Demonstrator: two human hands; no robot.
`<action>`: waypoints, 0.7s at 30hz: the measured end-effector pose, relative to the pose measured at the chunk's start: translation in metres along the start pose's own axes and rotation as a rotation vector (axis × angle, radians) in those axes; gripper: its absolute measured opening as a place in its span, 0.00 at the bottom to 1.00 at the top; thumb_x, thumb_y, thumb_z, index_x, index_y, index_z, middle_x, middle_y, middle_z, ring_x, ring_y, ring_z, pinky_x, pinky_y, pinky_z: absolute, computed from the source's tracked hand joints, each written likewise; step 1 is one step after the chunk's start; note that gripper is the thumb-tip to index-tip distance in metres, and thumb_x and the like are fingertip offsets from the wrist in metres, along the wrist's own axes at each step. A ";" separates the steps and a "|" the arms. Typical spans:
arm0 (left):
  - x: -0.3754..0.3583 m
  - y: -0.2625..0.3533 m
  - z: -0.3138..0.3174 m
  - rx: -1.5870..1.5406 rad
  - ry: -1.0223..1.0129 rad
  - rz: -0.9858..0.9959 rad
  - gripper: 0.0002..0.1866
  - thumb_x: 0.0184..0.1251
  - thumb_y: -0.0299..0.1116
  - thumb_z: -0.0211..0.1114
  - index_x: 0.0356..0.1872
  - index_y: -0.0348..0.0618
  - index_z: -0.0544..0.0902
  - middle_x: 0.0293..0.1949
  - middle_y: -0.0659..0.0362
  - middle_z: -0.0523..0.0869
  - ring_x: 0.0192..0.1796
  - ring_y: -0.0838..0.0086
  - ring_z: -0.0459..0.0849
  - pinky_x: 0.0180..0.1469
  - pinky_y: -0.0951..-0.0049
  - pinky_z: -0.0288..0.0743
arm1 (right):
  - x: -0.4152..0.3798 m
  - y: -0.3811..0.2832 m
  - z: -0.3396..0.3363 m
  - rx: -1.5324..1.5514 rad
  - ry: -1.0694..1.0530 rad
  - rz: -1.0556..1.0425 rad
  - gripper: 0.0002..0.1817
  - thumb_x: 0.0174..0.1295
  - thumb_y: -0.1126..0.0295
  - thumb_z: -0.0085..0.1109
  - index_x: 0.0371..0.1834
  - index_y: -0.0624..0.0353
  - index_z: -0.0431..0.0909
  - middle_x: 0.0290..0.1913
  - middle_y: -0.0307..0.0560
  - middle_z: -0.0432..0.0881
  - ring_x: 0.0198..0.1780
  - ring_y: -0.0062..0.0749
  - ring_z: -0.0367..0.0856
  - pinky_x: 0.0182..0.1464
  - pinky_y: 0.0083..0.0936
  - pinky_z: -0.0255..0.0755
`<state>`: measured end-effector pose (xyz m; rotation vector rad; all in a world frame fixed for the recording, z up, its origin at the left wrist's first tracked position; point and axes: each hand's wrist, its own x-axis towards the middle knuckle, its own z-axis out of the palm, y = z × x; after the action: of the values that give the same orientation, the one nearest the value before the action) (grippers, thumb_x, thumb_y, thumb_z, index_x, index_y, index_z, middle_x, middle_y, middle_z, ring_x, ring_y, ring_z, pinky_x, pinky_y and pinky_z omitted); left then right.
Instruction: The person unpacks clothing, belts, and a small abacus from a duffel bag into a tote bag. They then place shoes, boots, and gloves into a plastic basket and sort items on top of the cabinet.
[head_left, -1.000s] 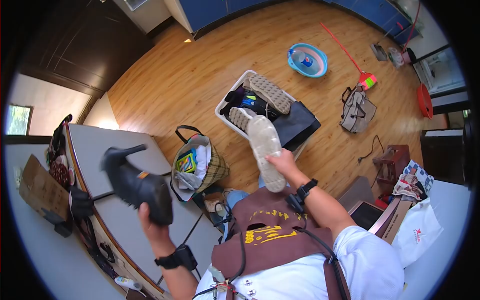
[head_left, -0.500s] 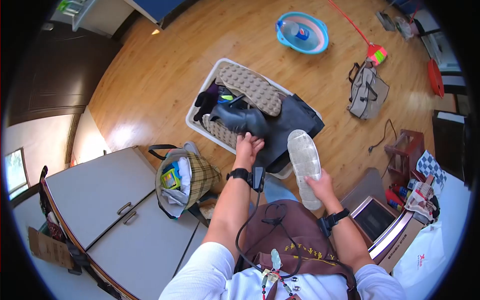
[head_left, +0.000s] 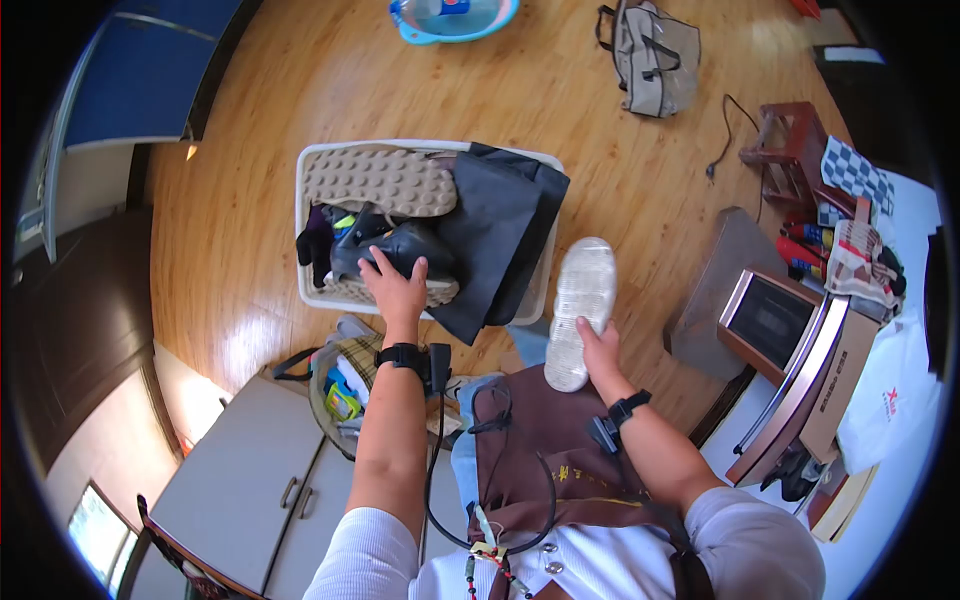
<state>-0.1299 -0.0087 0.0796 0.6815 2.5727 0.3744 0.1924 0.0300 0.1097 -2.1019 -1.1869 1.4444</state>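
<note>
We see the right hand (head_left: 602, 352) gripping a pale-soled shoe (head_left: 583, 282) and, beyond, the left hand (head_left: 401, 295), fingers splayed over the black heeled shoe (head_left: 414, 243), aloft a second ago, now beneath them in the white bin (head_left: 541, 290), leaving one held.

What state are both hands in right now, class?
Left hand: open, spread over the black shoe.
Right hand: closed, holding the pale-soled shoe.
</note>
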 end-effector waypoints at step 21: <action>0.014 0.000 0.014 0.369 -0.049 0.077 0.54 0.49 0.64 0.65 0.69 0.36 0.55 0.68 0.30 0.50 0.67 0.29 0.51 0.68 0.47 0.50 | 0.107 0.000 0.072 0.123 -0.446 0.158 0.21 0.60 0.63 0.60 0.50 0.69 0.73 0.43 0.54 0.82 0.44 0.36 0.80 0.50 0.29 0.71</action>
<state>-0.1338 0.0007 0.0630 0.9058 2.5979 -0.0991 0.1441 0.1005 0.0135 -1.8815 -1.0559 2.0808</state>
